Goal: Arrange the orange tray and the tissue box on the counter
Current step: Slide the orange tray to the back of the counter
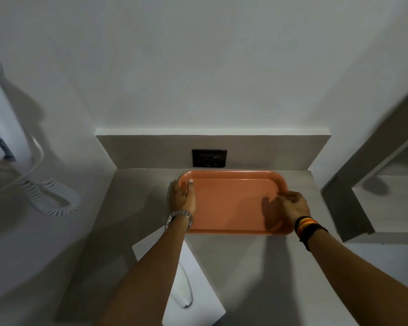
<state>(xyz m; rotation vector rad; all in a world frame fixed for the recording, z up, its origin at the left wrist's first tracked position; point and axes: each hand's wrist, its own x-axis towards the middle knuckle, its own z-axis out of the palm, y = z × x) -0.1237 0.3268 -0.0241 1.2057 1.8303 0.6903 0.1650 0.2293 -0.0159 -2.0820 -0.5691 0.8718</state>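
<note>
An empty orange tray [231, 201] lies flat on the grey counter [139, 208], close to the back wall. My left hand [183, 196] grips the tray's left rim, thumb over the edge. My right hand [293, 205] holds the right rim with curled fingers. A white tissue box [193, 278] sits on the counter nearer to me, partly hidden under my left forearm, with its oval slot showing.
A black wall socket [209, 158] sits in the backsplash just behind the tray. A white wall-mounted hair dryer [0, 128] with a coiled cord [50, 196] hangs at the left. A grey ledge [346, 203] borders the counter on the right.
</note>
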